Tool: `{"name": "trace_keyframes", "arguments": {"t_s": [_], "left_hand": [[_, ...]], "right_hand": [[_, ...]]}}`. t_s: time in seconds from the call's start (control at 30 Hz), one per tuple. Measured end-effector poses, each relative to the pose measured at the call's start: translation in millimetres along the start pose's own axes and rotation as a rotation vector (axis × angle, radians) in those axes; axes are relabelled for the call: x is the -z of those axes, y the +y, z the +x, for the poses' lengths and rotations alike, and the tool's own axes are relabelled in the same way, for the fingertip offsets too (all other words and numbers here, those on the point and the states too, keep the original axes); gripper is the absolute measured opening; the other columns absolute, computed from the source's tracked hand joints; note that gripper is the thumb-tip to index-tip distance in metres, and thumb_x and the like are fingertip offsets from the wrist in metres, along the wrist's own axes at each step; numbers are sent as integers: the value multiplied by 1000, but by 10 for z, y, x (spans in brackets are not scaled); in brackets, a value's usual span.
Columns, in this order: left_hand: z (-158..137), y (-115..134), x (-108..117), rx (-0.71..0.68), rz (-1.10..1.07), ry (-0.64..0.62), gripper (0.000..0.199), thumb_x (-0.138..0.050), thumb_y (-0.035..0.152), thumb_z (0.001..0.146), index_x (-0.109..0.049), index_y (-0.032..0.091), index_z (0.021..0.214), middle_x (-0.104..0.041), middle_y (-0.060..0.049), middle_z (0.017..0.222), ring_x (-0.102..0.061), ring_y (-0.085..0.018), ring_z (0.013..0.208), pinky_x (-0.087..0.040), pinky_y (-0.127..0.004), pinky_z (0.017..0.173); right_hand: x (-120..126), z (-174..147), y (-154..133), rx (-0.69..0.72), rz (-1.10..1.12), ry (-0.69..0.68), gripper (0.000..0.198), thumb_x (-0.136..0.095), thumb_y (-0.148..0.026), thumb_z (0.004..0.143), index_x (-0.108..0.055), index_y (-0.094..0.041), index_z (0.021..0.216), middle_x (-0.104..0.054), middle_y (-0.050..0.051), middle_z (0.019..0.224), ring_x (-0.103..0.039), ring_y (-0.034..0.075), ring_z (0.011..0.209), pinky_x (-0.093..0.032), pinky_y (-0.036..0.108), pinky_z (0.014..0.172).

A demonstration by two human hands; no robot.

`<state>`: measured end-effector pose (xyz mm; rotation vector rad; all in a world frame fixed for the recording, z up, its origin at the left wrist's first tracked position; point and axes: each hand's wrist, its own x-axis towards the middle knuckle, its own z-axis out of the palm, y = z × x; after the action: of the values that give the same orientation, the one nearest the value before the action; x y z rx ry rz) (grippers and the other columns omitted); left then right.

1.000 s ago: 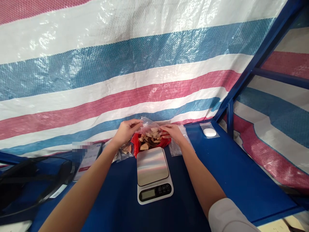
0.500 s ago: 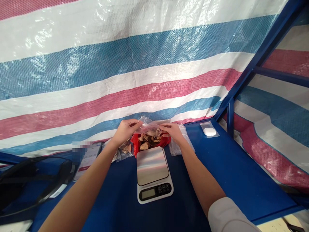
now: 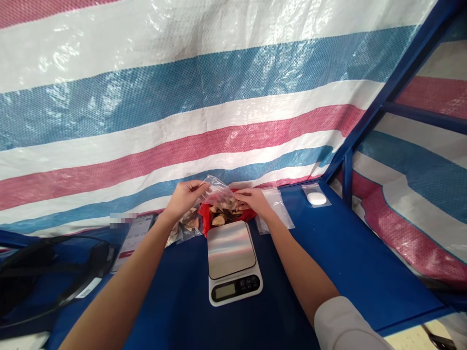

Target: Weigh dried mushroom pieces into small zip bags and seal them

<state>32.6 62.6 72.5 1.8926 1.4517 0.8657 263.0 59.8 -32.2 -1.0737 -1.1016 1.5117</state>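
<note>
My left hand (image 3: 187, 195) pinches the upper left edge of a clear zip bag (image 3: 218, 189). At the bag's right side, the fingers of my right hand (image 3: 254, 199) close on its edge. Pale dried slices show through or behind the plastic. Beneath the bag lies an opened red plastic bag (image 3: 205, 218) with brown and cream dried slices (image 3: 219, 220) in it. Just in front stands a white kitchen scale (image 3: 232, 250) with a shiny steel plate and nothing on it. Filled clear bags of slices (image 3: 189, 223) lie below my left hand.
Flat clear bags (image 3: 277, 206) lie right of the red bag. Farther right is a white oval object (image 3: 316, 198) on a small clear bag. A phone (image 3: 133, 238) and a black strapped device (image 3: 87, 272) are on the left. Striped sheeting (image 3: 204, 112) hangs behind the blue table (image 3: 328, 253).
Both hands have shifted slightly left with the clear bag. More of the flat bags on the right shows now. The scale stays in place.
</note>
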Motion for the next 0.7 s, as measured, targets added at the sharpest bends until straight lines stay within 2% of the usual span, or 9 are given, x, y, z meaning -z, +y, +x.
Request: {"name": "trace_keyframes", "arguments": {"t_s": [0.1, 0.23, 0.43, 0.57, 0.7], "left_hand": [[-22, -46, 29, 0, -19, 29, 46, -69, 64, 79, -76, 19, 79, -77, -7, 81, -68, -22, 74, -53, -31, 68], [-66, -114, 72, 6, -51, 49, 46, -70, 64, 78, -76, 18, 79, -77, -7, 81, -69, -22, 73, -54, -31, 69], [-149, -171, 132, 18, -87, 33, 44, -72, 62, 76, -77, 19, 81, -77, -7, 83, -68, -21, 72, -56, -32, 70], [-214, -224, 177, 31, -161, 88, 45, -74, 62, 74, -76, 18, 81, -76, -8, 85, -69, -23, 77, -57, -34, 72], [-322, -314, 124, 70, -356, 174, 46, -79, 59, 72, -75, 16, 89, -76, -7, 87, -70, -22, 79, -57, -34, 76]], "right_hand": [[-30, 10, 25, 18, -8, -34, 18, -76, -34, 81, -80, -20, 93, -78, 4, 84, -74, 18, 72, -65, 29, 68], [-63, 14, 50, 8, 15, -8, 22, -80, -38, 77, -80, -22, 93, -78, 4, 87, -74, 20, 76, -65, 31, 70], [-184, -4, -10, -21, 15, -18, 25, -82, -39, 74, -78, -22, 92, -76, 3, 78, -73, 18, 68, -64, 30, 66], [-242, -12, -88, 19, -25, -13, 26, -80, -40, 75, -78, -23, 95, -78, 3, 88, -74, 20, 76, -63, 28, 63], [-283, -70, -107, 34, 30, 65, 30, -81, -40, 72, -78, -21, 95, -78, 4, 96, -75, 24, 86, -64, 31, 67]]}}
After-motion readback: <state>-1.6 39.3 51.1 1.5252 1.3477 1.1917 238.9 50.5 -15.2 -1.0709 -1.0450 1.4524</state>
